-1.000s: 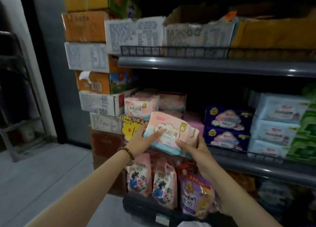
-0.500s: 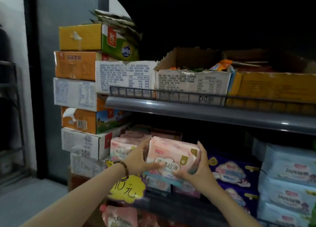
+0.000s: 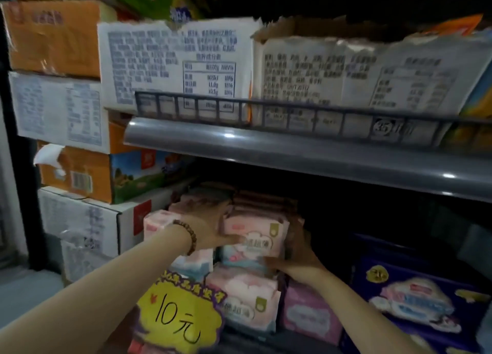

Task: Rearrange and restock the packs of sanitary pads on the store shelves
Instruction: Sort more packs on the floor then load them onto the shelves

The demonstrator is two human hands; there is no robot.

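A pink pack of pads (image 3: 254, 236) is held on top of a lower pack (image 3: 246, 301) beneath the grey shelf (image 3: 292, 154), its left edge clasped in the grip of the left hand (image 3: 210, 229), its right edge in that of the right hand (image 3: 298, 249).

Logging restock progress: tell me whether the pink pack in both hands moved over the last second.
Yes. The pink pack went up and back: once level with the yellow price tag, it now sits well above it.
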